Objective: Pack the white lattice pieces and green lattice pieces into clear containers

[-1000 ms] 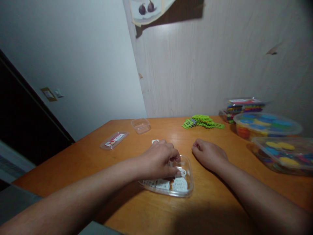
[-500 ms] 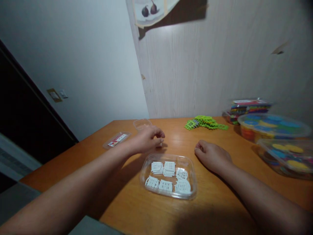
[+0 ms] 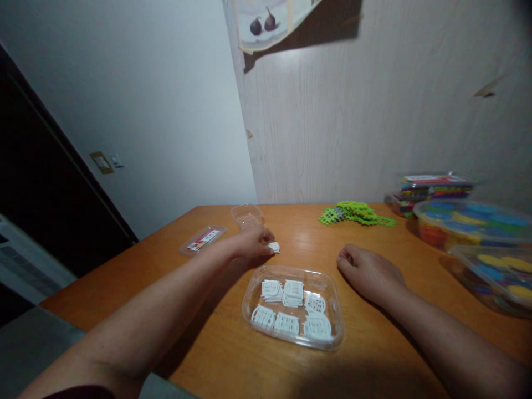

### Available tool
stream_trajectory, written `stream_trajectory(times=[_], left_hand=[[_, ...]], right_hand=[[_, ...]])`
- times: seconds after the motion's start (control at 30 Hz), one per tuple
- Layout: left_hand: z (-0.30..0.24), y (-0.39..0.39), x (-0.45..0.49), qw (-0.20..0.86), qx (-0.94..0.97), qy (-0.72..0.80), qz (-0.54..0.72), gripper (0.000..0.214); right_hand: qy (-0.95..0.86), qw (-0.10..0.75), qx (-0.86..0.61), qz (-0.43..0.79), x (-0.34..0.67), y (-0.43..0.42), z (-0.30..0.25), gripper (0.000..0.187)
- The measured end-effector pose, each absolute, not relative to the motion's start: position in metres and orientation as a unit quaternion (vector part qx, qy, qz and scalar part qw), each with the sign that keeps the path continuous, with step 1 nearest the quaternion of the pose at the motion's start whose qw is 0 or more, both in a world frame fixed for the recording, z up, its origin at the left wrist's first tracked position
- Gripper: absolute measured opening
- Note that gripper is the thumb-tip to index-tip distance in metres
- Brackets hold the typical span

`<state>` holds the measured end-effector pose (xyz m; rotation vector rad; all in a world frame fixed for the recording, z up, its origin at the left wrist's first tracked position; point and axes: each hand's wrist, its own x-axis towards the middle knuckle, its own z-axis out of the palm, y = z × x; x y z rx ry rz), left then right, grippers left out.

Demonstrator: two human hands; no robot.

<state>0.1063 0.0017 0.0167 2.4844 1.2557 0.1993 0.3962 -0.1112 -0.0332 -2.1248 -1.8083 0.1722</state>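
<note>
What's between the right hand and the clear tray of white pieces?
Nothing: in the head view only a narrow strip of bare wooden table separates the right hand, a closed fist, from the right rim of the clear tray.

One clear tray [image 3: 328, 282], six white lattice stacks [image 3: 293, 292] lay inside, one loose white piece [image 3: 274, 247], one green pile [image 3: 355, 213].

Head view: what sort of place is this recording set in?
Probably a room in a home, set up for play or craft. An orange wooden table stands against a wood-panelled wall bearing a fruit picture; clear tubs of coloured plastic pieces and a heap of green ones sit on it.
</note>
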Motion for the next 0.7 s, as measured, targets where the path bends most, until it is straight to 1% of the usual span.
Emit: stream_trajectory(times=[0.23, 0.4, 0.5, 0.6, 0.7], left_hand=[[0.014, 0.007, 0.108, 0.185, 0.864, 0.465, 0.052, 0.031], [0.029, -0.003, 0.111, 0.144, 0.877, 0.451, 0.084, 0.03], [0.045, -0.022, 0.118, 0.11, 0.896, 0.413, 0.122, 0.029], [0.058, -0.05, 0.129, 0.096, 0.914, 0.372, 0.131, 0.034], [0.063, -0.08, 0.14, 0.093, 0.932, 0.326, 0.129, 0.034]], right_hand=[[-0.637, 0.174, -0.748, 0.061, 0.396, -0.111, -0.032, 0.027], [-0.635, 0.175, -0.75, 0.063, 0.396, -0.111, -0.033, 0.027], [-0.635, 0.177, -0.749, 0.061, 0.396, -0.111, -0.033, 0.027], [-0.637, 0.18, -0.747, 0.059, 0.396, -0.111, -0.032, 0.027], [-0.636, 0.179, -0.749, 0.057, 0.396, -0.111, -0.032, 0.028]])
